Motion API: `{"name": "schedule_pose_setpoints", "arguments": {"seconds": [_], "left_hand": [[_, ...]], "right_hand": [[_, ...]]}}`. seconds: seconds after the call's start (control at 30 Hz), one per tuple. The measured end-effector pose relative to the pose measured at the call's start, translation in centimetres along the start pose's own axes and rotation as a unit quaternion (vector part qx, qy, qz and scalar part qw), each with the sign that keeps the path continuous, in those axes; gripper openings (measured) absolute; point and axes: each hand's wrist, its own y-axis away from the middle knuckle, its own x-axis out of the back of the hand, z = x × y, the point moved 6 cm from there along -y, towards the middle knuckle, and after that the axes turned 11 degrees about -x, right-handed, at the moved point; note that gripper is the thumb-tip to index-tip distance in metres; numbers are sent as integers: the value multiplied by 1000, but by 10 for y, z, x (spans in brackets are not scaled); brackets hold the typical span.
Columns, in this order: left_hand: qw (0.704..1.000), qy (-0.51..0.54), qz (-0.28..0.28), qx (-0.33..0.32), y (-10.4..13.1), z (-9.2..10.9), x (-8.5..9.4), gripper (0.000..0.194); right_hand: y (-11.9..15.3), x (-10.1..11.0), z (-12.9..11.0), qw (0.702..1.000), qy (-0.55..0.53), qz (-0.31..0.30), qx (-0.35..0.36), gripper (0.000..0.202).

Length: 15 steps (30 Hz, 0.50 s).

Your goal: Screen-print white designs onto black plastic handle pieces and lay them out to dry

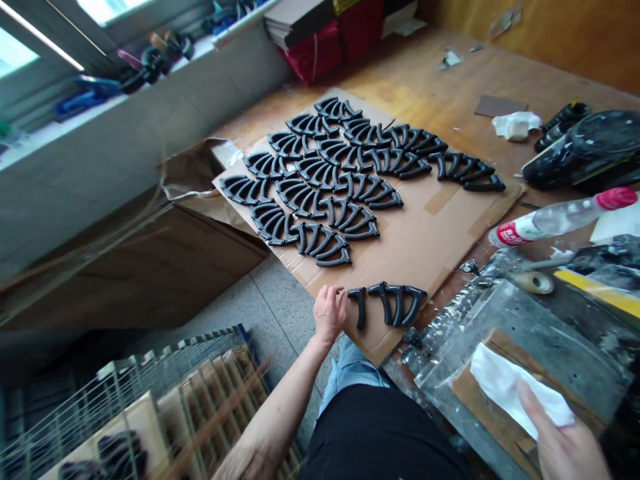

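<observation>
Curved parts [361, 313]: uniform black with pale highlights. Cardboard sheet [425, 233]: light brown, plain, with tape strips [443, 199] of a slightly darker tan. Cloth [500, 383]: plain white. Bench [430, 73]: golden brown, unevenly toned. Bottle cap [616, 197]: pinkish red; bottle label [511, 233]: red and white. Wrapped bundle [313, 53]: deep red. Floor [280, 303]: grey, finely speckled, crossed by dark lines. Shirt [380, 433]: solid black. Jeans [355, 370]: faded light blue.

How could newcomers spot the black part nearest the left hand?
On the cardboard sheet, go to the near corner. Beside the left hand lies one curved black part, separated by a gap from the black cluster to its right.
</observation>
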Motion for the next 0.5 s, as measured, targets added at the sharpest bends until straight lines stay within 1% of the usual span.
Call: {"name": "schedule_pose_setpoints", "arguments": {"seconds": [0.1,0.2,0.27,0.37,0.43,0.5], "left_hand": [[1000,11,2,4,-7,-7,-1,12],[1000,31,4,-5,-16,-7,-3,11],[999,47,7,-16,-24,-2,-5,9],[996,79,10,-35,-41,8,-9,8],[994,99,9,-45,-53,16,-13,8],[992,112,5,-50,-62,20,-17,7]], "right_hand": [[2,-7,-6,1000,-12,2,-1,63],[0,-12,-8,1000,-29,2,-9,63],[-2,-13,-10,999,-39,-2,-8,63],[-2,-13,-17,999,-44,-9,13,61],[-1,-9,-21,999,-39,2,17,60],[-2,-3,-20,1000,-17,20,2,57]]}}
